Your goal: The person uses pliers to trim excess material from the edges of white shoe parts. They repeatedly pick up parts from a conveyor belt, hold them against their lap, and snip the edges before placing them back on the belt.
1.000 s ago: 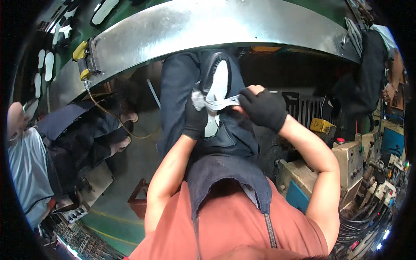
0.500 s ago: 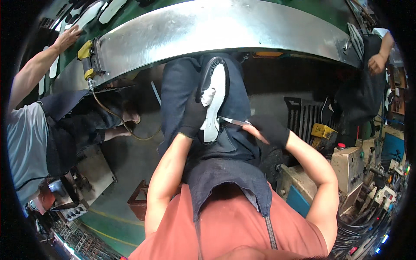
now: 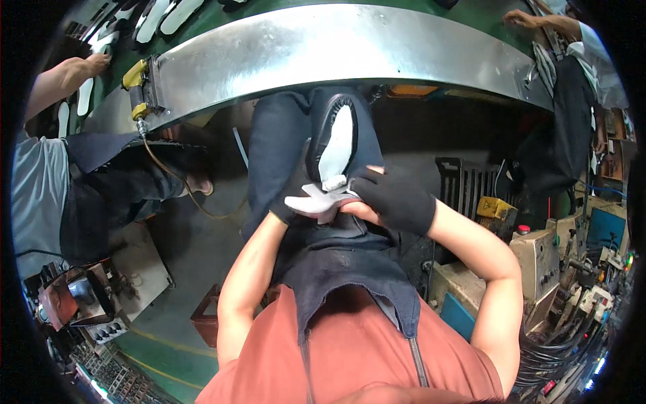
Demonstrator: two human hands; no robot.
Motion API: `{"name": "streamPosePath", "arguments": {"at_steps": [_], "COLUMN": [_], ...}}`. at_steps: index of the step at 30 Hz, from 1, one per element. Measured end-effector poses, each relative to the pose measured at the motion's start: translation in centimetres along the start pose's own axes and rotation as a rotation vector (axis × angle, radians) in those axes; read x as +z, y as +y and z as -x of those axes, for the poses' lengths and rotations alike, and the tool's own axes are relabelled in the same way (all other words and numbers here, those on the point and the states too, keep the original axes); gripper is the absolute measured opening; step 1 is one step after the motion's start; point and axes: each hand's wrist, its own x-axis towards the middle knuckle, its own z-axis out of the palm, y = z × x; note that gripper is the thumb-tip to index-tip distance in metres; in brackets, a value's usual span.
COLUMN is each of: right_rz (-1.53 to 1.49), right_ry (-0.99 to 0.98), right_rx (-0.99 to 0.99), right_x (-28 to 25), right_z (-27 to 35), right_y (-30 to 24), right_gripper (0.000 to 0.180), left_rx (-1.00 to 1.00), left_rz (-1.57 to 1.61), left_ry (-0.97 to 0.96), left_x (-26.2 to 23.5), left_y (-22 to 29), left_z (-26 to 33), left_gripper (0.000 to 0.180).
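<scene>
R hand (image 3: 397, 202), black glove, grip closed on small metal snips (image 3: 336, 183); L hand (image 3: 293, 198), also gloved, grip closed on the pale insole (image 3: 311, 202), held over the lap just below the black shoe upper (image 3: 330, 138). Trimming looks mid-way: one insole sits in the upper, this one not in yet. Vs 0.5 s ago: insole now flat & lower, hands closer. Steel bench (image 3: 350, 47) beyond.

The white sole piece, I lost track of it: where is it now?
In the head view, centre: the white sole piece is over the person's lap, between the gloved left hand and right hand, below the metal conveyor rim.
</scene>
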Motion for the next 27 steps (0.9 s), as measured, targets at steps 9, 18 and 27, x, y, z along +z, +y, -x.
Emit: {"name": "streamPosePath", "arguments": {"at_steps": [9,18,27], "right_rz": [-0.929,-0.892,-0.992], "right_ry": [0.151,0.378,0.205], "right_rx": [1.377,1.343,1.463], "right_x": [8.0,15.5,12.7], "right_z": [9.8,8.7,3.2], "right_y": [1.1,3.6,12.2], "right_gripper": [0.079,0.065,0.073], "left_rx": [-0.063,-0.124,0.393], "left_rz": [0.068,0.849,-1.201], "left_ry": [0.142,-0.021,0.239], "left_x": [-0.6,-9.5,-18.1], "left_y": [-1.8,9.1,10.1], "left_z": [0.1,-19.0,-29.7], "left_gripper": [0.087,0.035,0.069]}}
